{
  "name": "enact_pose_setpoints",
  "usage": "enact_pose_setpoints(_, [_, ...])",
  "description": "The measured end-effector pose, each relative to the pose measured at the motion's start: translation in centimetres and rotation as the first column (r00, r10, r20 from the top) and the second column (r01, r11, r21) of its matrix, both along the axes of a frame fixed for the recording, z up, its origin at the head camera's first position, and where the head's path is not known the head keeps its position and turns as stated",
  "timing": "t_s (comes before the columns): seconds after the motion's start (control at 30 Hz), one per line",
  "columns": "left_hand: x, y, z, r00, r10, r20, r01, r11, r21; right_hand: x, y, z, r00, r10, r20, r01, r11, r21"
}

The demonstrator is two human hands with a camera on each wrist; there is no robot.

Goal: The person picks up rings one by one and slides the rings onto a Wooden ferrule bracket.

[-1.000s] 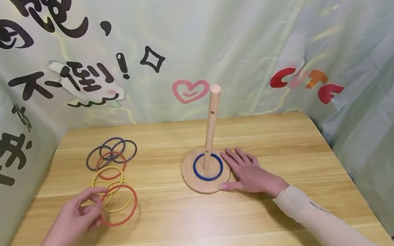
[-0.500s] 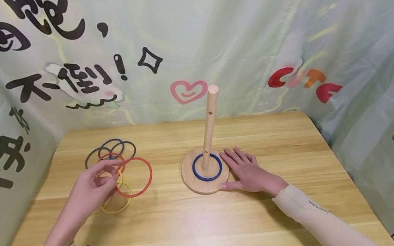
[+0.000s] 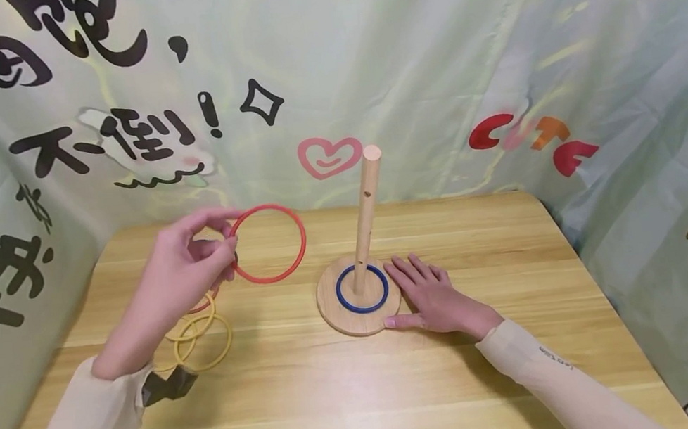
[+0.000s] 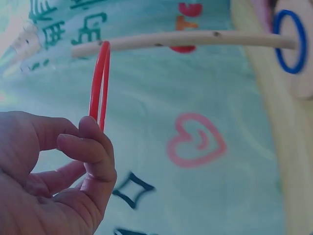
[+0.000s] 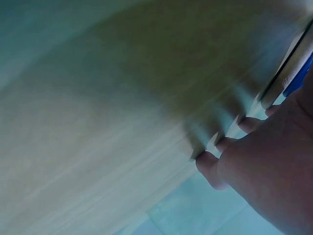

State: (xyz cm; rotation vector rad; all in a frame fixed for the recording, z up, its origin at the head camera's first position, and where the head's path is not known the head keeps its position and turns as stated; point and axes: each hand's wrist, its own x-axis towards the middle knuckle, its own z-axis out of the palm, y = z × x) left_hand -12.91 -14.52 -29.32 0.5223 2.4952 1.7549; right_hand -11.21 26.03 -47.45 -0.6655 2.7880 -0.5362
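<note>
My left hand [image 3: 193,260] pinches a red ring [image 3: 304,240] by its left edge, raised above the table and left of the wooden peg [image 3: 368,212]. In the left wrist view the red ring [image 4: 99,83] appears nearly edge-on between thumb and fingers, its top overlapping the peg [image 4: 195,39] near the free end. The peg rises from a round wooden base [image 3: 332,308], where a blue ring [image 3: 343,302] lies around its foot. My right hand [image 3: 436,299] rests with spread fingers at the base's right edge; the right wrist view shows its fingers [image 5: 208,169] low at the tabletop.
Several yellow rings [image 3: 228,341] lie overlapping on the table [image 3: 365,396] below the left forearm, with part of another red ring [image 3: 204,304] beside them. Behind the table hangs a printed cloth [image 3: 403,59], and more cloth closes off both sides.
My left hand has lifted the red ring off the pile and carried it up and right toward the peg. It now covers the dark blue rings at the back. The right hand stays in place.
</note>
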Motion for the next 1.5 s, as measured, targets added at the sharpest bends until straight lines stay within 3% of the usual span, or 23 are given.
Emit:
enact_pose_setpoints(0.17, [-0.7, 2.3, 3.1, 0.999, -0.028, -0.042, 0.03, 0.999, 0.045, -0.3, -0.1, 0.2, 1.0, 0.002, -0.013, -0.002, 1.0, -0.009])
enact_pose_setpoints(0.33, [-1.2, 4.6, 5.4, 0.995, -0.05, -0.089, 0.06, 0.991, 0.119, -0.6, -0.1, 0.4, 1.0, 0.004, -0.019, -0.004, 1.0, -0.004])
enact_pose_setpoints(0.47, [-1.8, 6.6, 6.5, 0.992, -0.07, -0.103, 0.088, 0.979, 0.186, -0.9, -0.2, 0.5, 0.999, 0.005, -0.033, -0.005, 1.0, 0.001])
enact_pose_setpoints(0.63, [-2.5, 8.6, 7.0, 0.989, -0.099, -0.11, 0.124, 0.961, 0.246, -0.9, -0.2, 0.5, 1.0, 0.001, -0.025, 0.0, 1.0, 0.005])
enact_pose_setpoints(0.9, [-3.2, 10.4, 6.0, 0.985, -0.143, -0.099, 0.163, 0.955, 0.247, -0.7, -0.3, 0.4, 0.999, 0.001, -0.032, -0.001, 1.0, -0.016])
enact_pose_setpoints(1.07, [-3.5, 10.9, 4.5, 0.988, -0.138, -0.072, 0.151, 0.961, 0.231, -0.6, -0.2, 0.4, 1.0, -0.001, -0.025, 0.002, 1.0, 0.014])
enact_pose_setpoints(1.3, [-3.3, 10.9, 2.1, 0.989, -0.141, -0.034, 0.145, 0.97, 0.194, 0.0, -0.3, -0.7, 1.0, 0.016, -0.026, -0.017, 1.0, -0.025])
enact_pose_setpoints(1.5, [-3.6, 11.6, 0.6, 0.989, -0.141, -0.038, 0.145, 0.973, 0.178, 0.5, -0.3, 0.3, 1.0, -0.005, -0.027, 0.005, 1.0, -0.013])
